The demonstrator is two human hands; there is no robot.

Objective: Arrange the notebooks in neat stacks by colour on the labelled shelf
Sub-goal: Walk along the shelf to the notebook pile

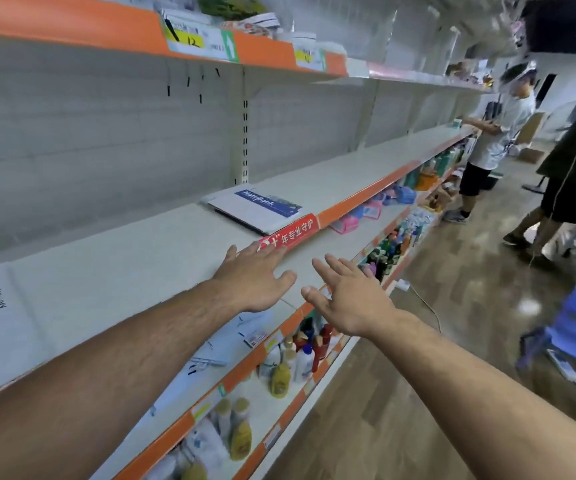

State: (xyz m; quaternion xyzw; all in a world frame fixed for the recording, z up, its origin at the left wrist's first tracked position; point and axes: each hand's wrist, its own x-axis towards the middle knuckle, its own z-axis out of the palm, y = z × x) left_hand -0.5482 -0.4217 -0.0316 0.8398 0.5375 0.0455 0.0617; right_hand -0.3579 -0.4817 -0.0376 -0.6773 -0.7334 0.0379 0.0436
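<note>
Long white shelf [124, 265] has white notebooks [255, 209] stacked on its far part. Your left hand [255, 278] and right hand [345, 299] reach out, fingers spread, holding nothing.

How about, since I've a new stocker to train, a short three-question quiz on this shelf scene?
1. True or false: the left hand and the right hand are both open and hold nothing.
2. Where does the notebook stack lie? A) on the shelf, just behind the red label; B) in the left hand; C) under the right hand.
3. Which word is printed on the top notebook's blue band?
Key: 1 true; 2 A; 3 "Notebook".
</note>
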